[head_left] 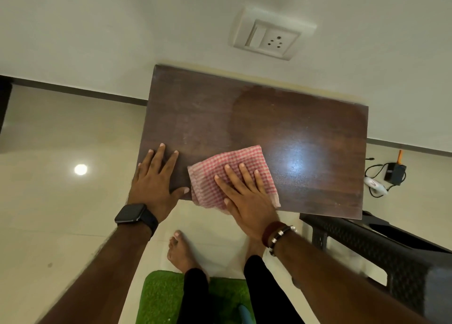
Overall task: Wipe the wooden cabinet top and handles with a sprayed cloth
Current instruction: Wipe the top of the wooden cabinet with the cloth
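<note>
Cloth (230, 174) under right hand (247, 199) (flat)

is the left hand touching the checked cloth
Apart. The head view shows a strip of dark cabinet top between the left hand thumb and the cloth.

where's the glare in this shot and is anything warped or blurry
Head view: a bright glare patch sits on the dark wooden cabinet top just right of the red-and-white checked cloth, and a round light reflection shows on the glossy pale floor tiles. Wide-angle distortion slants the white wall socket and the cabinet edges. The forearms near the bottom corners look soft; both hands are sharp.
</note>
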